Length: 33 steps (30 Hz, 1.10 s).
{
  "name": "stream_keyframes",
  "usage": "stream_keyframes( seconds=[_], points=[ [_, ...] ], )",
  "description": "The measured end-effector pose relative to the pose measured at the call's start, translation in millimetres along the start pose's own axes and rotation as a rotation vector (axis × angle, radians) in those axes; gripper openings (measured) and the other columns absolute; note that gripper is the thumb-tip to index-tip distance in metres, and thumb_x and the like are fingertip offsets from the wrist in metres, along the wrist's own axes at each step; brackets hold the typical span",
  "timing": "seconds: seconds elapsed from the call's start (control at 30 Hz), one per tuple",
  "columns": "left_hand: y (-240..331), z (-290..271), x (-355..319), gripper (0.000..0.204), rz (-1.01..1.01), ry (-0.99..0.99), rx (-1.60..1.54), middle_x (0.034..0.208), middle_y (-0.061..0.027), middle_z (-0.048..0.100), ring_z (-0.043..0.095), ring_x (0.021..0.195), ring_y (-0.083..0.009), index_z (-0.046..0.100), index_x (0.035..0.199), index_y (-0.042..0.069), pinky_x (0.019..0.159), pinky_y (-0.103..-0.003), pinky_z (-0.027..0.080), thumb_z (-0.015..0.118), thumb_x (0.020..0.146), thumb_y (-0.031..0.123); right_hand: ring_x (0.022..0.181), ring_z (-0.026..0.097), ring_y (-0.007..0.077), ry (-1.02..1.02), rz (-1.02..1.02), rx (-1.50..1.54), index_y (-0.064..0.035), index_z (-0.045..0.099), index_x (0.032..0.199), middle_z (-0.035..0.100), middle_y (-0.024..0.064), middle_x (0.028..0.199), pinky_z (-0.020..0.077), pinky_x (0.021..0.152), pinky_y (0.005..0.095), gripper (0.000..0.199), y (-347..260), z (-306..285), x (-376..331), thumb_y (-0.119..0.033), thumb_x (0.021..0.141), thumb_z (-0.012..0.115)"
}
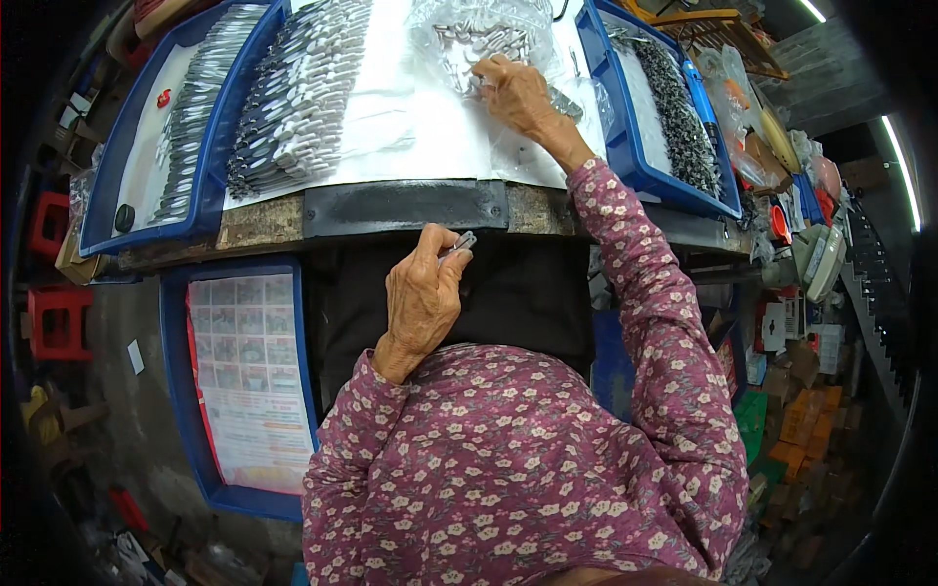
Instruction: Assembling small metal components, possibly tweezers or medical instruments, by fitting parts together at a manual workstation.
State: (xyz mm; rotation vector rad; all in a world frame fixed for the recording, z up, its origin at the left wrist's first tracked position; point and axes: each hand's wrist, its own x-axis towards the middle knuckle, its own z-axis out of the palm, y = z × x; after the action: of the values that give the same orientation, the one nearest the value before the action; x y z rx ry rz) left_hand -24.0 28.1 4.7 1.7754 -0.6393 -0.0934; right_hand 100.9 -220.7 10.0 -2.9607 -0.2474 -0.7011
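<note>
My left hand [424,295] is closed in front of the table edge. Between its thumb and index finger it pinches a small, narrow silver metal part [463,244]. My right hand [528,102] reaches across the table, its fingertips bent down into an open clear plastic bag [535,20]. Loose silver metal pieces [486,41] fill that bag, and my fingers touch them. Whatever the right fingertips pinch is hidden among the pieces. Left of the bag, many slim metal pieces [311,93] lie in overlapping rows on a white sheet [391,146].
At the left stands a blue tray [217,146] with slender silver pieces; at the right, another blue tray [625,146] holds small dark metal parts. A dark metal strip [405,207] covers the table's front edge. Below left sits a blue bin [176,391] with a printed sheet [244,381].
</note>
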Motion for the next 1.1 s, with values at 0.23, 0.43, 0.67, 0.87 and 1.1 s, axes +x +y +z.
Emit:
stream_keyframes(
  seconds=[0.23, 0.43, 0.67, 0.87, 1.1],
  points=[
    [-4, 1, -2, 0.010, 0.003, 0.008, -0.011, 0.060, -0.0119, 0.053, 0.056, 0.055, -0.0295, 0.047, 0.084, 0.003, 0.050, -0.036, 0.041, 0.054, 0.082, 0.011, 0.056, 0.055, 0.0211, 0.065, -0.132, -0.058, -0.0057, 0.049, 0.073, 0.052, 0.0075, 0.069, 0.0462, 0.049, 0.0314, 0.004, -3, 3, -1, -0.004, 0.076, 0.052],
    [-5, -1, -3, 0.010, 0.000, 0.012, -0.010, 0.060, -0.0120, 0.054, 0.056, 0.056, -0.0296, 0.048, 0.084, 0.003, 0.050, -0.036, 0.041, 0.054, 0.082, 0.011, 0.061, 0.057, 0.0218, 0.011, -0.114, -0.078, -0.0044, 0.050, 0.074, 0.054, 0.0098, 0.074, 0.0475, 0.053, 0.0325, 0.003, -6, 0, 0, -0.002, 0.075, 0.052],
    [-6, -2, -2, 0.010, -0.017, -0.005, -0.015, 0.062, -0.0123, 0.054, 0.056, 0.057, -0.0305, 0.048, 0.085, 0.003, 0.051, -0.036, 0.041, 0.053, 0.083, 0.011, 0.057, 0.053, 0.0232, -0.006, -0.108, -0.104, -0.0002, 0.054, 0.080, 0.049, 0.0098, 0.070, 0.0464, 0.051, 0.0324, 0.008, -3, 0, -7, 0.002, 0.073, 0.051],
    [-6, 0, -4, 0.009, -0.003, 0.000, -0.006, 0.062, -0.0123, 0.054, 0.057, 0.057, -0.0311, 0.048, 0.085, 0.003, 0.051, -0.037, 0.041, 0.053, 0.083, 0.011, 0.062, 0.055, 0.0239, -0.084, -0.106, -0.092, -0.0030, 0.057, 0.095, 0.051, 0.0109, 0.073, 0.0461, 0.050, 0.0323, 0.025, -5, -15, -17, -0.001, 0.070, 0.054],
    [-9, 0, -6, 0.008, -0.021, 0.010, -0.026, 0.062, -0.0123, 0.054, 0.057, 0.057, -0.0303, 0.048, 0.085, 0.003, 0.050, -0.035, 0.041, 0.054, 0.082, 0.009, 0.063, 0.054, 0.0145, 0.000, 0.140, 0.225, -0.0023, 0.056, 0.102, 0.057, 0.0096, 0.076, 0.0441, 0.055, 0.0278, 0.027, -3, -26, -27, -0.012, 0.077, 0.061]
  ],
)
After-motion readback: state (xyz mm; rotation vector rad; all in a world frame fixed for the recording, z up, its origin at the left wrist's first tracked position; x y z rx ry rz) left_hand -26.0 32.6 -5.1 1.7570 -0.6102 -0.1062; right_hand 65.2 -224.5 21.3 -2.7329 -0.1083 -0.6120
